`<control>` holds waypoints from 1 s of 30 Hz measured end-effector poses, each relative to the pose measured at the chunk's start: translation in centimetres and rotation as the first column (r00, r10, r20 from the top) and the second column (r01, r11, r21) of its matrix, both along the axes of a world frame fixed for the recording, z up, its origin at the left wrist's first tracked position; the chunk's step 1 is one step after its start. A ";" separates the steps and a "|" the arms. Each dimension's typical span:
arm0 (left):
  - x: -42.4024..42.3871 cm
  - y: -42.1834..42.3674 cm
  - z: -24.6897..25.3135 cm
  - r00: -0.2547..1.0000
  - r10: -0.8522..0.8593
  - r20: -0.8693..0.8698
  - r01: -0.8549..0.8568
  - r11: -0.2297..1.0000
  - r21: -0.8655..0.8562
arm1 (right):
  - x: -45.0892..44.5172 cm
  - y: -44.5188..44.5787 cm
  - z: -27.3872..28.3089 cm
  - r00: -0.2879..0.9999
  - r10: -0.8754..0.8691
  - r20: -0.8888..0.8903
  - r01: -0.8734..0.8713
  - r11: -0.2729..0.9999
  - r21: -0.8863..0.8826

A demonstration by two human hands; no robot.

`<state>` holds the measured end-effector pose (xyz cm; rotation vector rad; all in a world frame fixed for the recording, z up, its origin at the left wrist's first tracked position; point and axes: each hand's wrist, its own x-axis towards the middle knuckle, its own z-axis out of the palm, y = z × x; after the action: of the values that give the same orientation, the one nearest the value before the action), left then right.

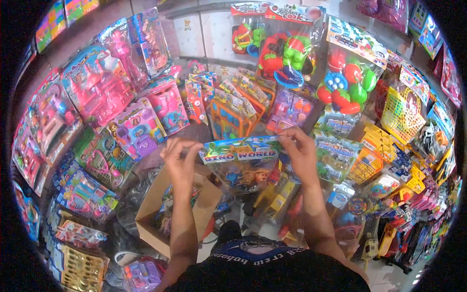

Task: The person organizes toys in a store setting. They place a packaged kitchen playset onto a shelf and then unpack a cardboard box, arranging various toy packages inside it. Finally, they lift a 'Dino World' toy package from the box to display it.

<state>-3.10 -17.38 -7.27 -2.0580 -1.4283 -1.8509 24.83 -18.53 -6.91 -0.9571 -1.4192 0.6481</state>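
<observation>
A clear plastic bag of toy dinosaurs [251, 175] hangs before me from a printed header card [240, 150] with a jungle picture and lettering. My left hand [179, 157] pinches the card's left end between thumb and fingers. At the other end, my right hand [300, 153] grips the card's upper right corner. Held level, the card is stretched between both hands. Under my left forearm stands an open cardboard box [157, 215] with more packed toys inside, partly hidden by the arm.
Beyond my hands hang bagged kitchen toys [284, 54] and orange-framed toy packs [237, 116]. Pink boxed playsets [102, 84] line the left. Yellow plastic baskets [403, 111] and crowded toy packs stand at right. A dark plastic bag [133, 204] lies beside the box.
</observation>
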 end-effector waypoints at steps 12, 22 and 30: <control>-1.3 0.7 0.2 0.989 0.112 0.098 -0.106 0.992 -0.067 | -1.0 4.4 0.2 0.995 0.104 -0.002 -0.104 0.994 -0.021; -2.7 4.2 2.1 0.976 0.101 0.194 -0.107 0.994 0.018 | -3.8 9.6 1.2 0.984 0.147 -0.097 -0.141 0.988 0.063; -6.1 9.9 4.6 0.946 0.127 0.297 -0.161 0.983 0.090 | -8.5 16.0 5.4 0.966 0.237 -0.103 -0.207 0.948 0.243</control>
<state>-9.23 -7.51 -2.70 -1.6351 -1.4467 -2.1839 16.34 -2.50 -1.47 -0.5661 -1.4599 0.6825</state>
